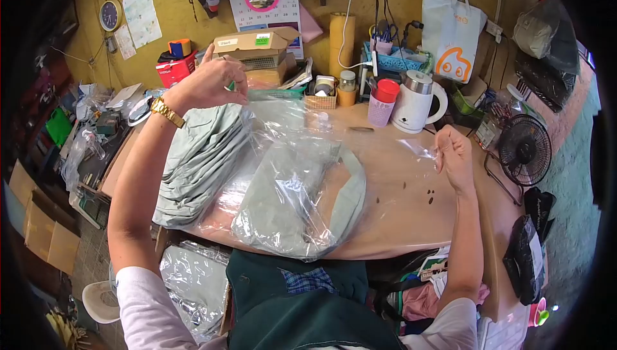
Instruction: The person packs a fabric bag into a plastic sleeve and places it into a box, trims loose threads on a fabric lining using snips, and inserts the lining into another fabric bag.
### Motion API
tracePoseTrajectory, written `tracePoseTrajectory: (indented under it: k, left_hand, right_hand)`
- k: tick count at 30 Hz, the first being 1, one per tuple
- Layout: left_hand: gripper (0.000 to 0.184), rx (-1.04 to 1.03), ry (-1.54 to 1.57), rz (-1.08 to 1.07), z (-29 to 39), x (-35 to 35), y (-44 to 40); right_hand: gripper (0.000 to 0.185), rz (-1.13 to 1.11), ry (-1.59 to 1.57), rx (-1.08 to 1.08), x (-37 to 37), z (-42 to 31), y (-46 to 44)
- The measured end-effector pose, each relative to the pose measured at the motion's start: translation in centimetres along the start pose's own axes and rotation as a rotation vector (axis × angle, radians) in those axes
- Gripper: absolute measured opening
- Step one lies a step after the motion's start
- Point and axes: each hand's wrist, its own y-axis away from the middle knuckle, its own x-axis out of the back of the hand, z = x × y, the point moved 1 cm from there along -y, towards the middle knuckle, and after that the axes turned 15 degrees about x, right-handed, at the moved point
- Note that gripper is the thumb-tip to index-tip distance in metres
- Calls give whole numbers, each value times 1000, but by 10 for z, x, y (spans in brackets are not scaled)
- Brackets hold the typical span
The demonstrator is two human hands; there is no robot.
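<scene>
A clear plastic bag [305,186] lies on the table in front of me, with folded grey-green fabric [273,202] inside. A curved strap of the same fabric loops at its right. My left hand [215,81] is raised above a gathered pile of grey-green cloth [202,157]. One finger points up while the thumb and forefinger come together in a pinch. I cannot make out what they hold; clear film lies just below them. At the right, my right hand [454,154] is closed in a pinch on a small piece of clear plastic film [419,149].
Along the table's back stand a cardboard box [257,45], a red-lidded cup [384,101] and a white kettle [414,101]. A black fan [524,149] is at the right edge. Several small dark marks [430,199] dot the tabletop. More plastic-wrapped fabric [193,279] sits below left.
</scene>
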Motion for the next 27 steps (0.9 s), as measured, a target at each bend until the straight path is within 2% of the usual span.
tracePoseTrajectory:
  k: [1,3,4,6,7,9,10,12,13,15,17,19,21,25,26,27]
  left_hand:
    - [14,-2,2,-1,-1,-1,0]
    - [12,-19,-32,23,-3,-2,3]
    - [12,-18,-32,21,-4,-2,5]
    - [21,-19,-13,-31,-3,-1,8]
    - [21,-22,-13,-33,-4,1,8]
    - [29,-51,294,-162,-8,3,7]
    - [33,-123,392,-145,-11,1,6]
    - [33,-85,453,-137,-12,1,7]
    - [33,-42,512,-118,-10,1,6]
    - [34,-64,488,-88,-6,1,9]
    - [35,-106,336,137,-9,-4,11]
    - [36,-101,300,187,-7,-5,15]
    - [38,0,313,121,-6,-5,17]
    - [38,15,370,172,-5,-21,17]
    - [36,-11,806,232,-6,-39,10]
    - [34,-14,1077,240,10,-45,8]
  right_hand:
    - [29,1,2,-2,0,2,-2]
    - [34,-21,-62,315,0,1,-5]
    - [34,-20,-63,313,2,0,-5]
    - [39,-164,-52,397,13,-5,-3]
    - [39,-161,-52,396,20,-4,0]
    - [38,-118,-88,218,28,-4,5]
    - [38,-113,-87,214,27,-8,4]
    - [28,-308,483,316,21,-22,2]
    - [28,-304,488,307,18,-26,5]
    - [22,-169,324,187,17,-30,9]
    - [19,-111,299,150,25,-28,14]
    - [18,-55,272,120,28,-29,17]
    - [20,-238,663,203,25,-33,20]
    - [18,-194,566,256,9,-23,30]
    - [21,18,177,325,-1,-18,30]
    - [20,115,-10,347,-10,-11,30]
